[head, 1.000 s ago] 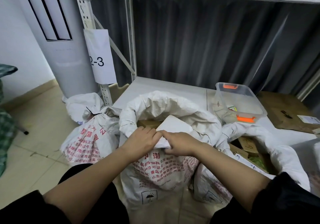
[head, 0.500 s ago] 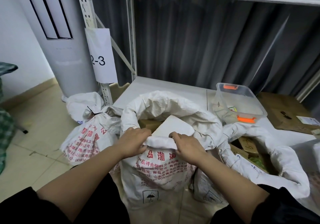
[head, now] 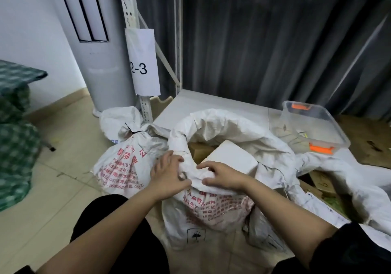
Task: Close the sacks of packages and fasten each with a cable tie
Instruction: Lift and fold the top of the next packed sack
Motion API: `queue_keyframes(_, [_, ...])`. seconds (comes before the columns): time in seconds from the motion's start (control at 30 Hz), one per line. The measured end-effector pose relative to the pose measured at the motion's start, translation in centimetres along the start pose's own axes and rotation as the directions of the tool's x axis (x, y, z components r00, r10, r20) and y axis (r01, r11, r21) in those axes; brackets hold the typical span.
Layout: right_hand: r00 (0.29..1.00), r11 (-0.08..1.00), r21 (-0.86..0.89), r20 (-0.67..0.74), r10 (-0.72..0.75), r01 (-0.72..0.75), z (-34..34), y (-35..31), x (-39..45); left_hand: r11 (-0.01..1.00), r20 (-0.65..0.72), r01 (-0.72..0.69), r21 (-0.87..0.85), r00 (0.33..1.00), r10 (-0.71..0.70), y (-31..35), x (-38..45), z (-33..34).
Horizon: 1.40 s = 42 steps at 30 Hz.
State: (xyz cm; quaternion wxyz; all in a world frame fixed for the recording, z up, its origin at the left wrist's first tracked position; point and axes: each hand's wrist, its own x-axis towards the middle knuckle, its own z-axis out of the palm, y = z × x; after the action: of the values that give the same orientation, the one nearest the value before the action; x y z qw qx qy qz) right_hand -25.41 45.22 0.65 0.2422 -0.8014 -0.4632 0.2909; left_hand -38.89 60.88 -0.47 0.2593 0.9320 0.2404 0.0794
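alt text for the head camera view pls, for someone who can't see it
A person's left hand and right hand grip the rolled-down rim of an open white sack with boxes inside. To its left sits a sack already tied with a black cable tie; a clear plastic bin sits on the low shelf behind.
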Motion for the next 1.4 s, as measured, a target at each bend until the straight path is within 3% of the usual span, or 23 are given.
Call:
queue_keyframes(0.03, [0.998, 1.0, -0.003, -0.056, -0.025, 0.025, 0.7, 0.3, -0.2, 0.962, 0.058, 0.178, -0.207, 0.984, -0.169, -0.1, 0.1, -0.3])
queue_keyframes(0.1, [0.977, 0.991, -0.09, -0.182, -0.11, 0.095, 1.9, 0.6, -0.6, 0.819, 0.171, 0.379, -0.431, 0.926, -0.338, 0.0, 0.4, -0.9])
queue_keyframes(0.2, [0.895, 0.921, -0.321, -0.309, -0.323, 0.221, 3.4, 0.4, -1.2, 0.565, 0.387, 0.483, -0.669, 0.875, -0.289, 0.4, 0.2, -0.7])
queue_keyframes(0.27, [0.816, 0.83, -0.467, -0.321, -0.481, 0.306, 4.2, 0.6, -1.3, 0.45, 0.372, 0.465, -0.762, 0.884, -0.283, 0.7, 0.3, -0.2])
queue_keyframes(0.37, [0.751, 0.722, -0.588, -0.272, -0.602, 0.365, 5.0, 1.1, -1.3, 0.469, 0.287, 0.391, -0.792, 0.916, -0.281, 1.3, 0.7, 0.8])
queue_keyframes(0.47, [0.77, 0.672, -0.64, -0.19, -0.609, 0.373, 5.2, 1.5, -1.6, 0.493, 0.217, 0.357, -0.793, 0.922, -0.32, 1.5, 1.1, 1.2])
queue_keyframes(0.53, [0.812, 0.664, -0.64, -0.103, -0.574, 0.388, 4.9, 1.7, -2.1, 0.391, 0.202, 0.336, -0.857, 0.917, -0.344, 1.6, 1.3, 1.0])
queue_keyframes(0.6, [0.863, 0.724, -0.572, -0.054, -0.503, 0.386, 3.8, 1.6, -2.6, 0.238, 0.229, 0.322, -0.916, 0.909, -0.347, 1.4, 1.6, 1.0])
queue_keyframes(0.7, [0.867, 0.813, -0.465, -0.167, -0.47, 0.35, 1.4, 1.2, -2.2, 0.131, 0.258, 0.318, -0.939, 0.904, -0.341, 0.9, 1.6, 0.9])
queue_keyframes(0.8, [0.768, 0.769, -0.575, -0.347, -0.539, 0.279, -1.8, 0.2, 1.2, 0.231, 0.222, 0.327, -0.916, 0.895, -0.387, 0.7, 1.5, 1.0])
queue_keyframes(0.9, [0.767, 0.607, -0.755, -0.231, -0.598, 0.246, -3.8, -1.7, 6.1, 0.316, 0.205, 0.338, -0.886, 0.899, -0.387, 1.1, 1.3, 1.0])
queue_keyframes(0.97, [0.8, 0.574, -0.766, -0.136, -0.584, 0.289, -4.1, -2.2, 8.9, 0.318, 0.222, 0.361, -0.877, 0.89, -0.397, 1.2, 1.5, 1.1])
queue_keyframes(1.07, [0.84, 0.596, -0.741, -0.081, -0.537, 0.31, -4.2, -1.5, 11.6, 0.313, 0.261, 0.418, -0.853, 0.861, -0.437, 0.5, 2.3, 1.2])
queue_keyframes(1.2, [0.87, 0.701, -0.675, -0.18, -0.459, 0.23, -4.0, -1.2, 13.1, 0.331, 0.306, 0.47, -0.818, 0.843, -0.442, 0.0, 2.5, 1.3])
queue_keyframes(1.3, [0.91, 0.772, -0.619, -0.223, -0.349, 0.144, -3.5, -1.8, 13.5, 0.529, 0.196, 0.381, -0.758, 0.907, -0.372, 0.8, 2.3, 1.1])
queue_keyframes(1.4, [0.937, 0.851, -0.514, -0.236, -0.259, 0.106, -3.0, -3.0, 14.7, 0.862, -0.027, 0.268, -0.43, 0.951, -0.309, 1.9, 3.1, 1.1])
